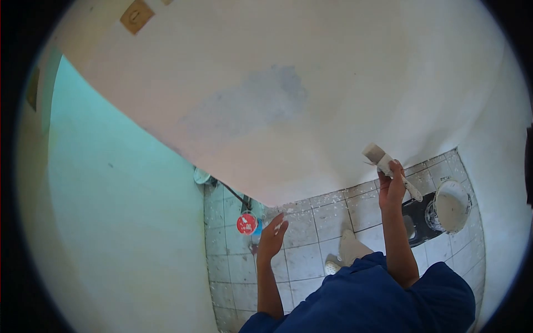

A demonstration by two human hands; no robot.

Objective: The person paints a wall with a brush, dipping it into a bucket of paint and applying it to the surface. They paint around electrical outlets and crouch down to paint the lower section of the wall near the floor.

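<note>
My right hand point(392, 186) is wrapped round a paintbrush point(383, 161) near its ferrule, the bristles pointing up and left toward the wall point(333, 111). Whitish smears coat the brush and its handle. My left hand point(271, 237) is raised near the wall's lower corner, fingers apart and holding nothing. On the wall ahead, a greyish patch point(250, 102) stands out against the pale paint. To the right of my right hand, a white bucket point(451, 206) with pale contents sits on a black stool-like stand point(419, 219).
A red-topped tub point(247, 223) stands on the paint-spattered tile floor point(302, 250) left of my left hand. Behind it are a dark long-handled item point(233, 192) and a white container point(202, 176). A greenish wall point(111, 194) borders the left side; a switch plate point(136, 16) is high up.
</note>
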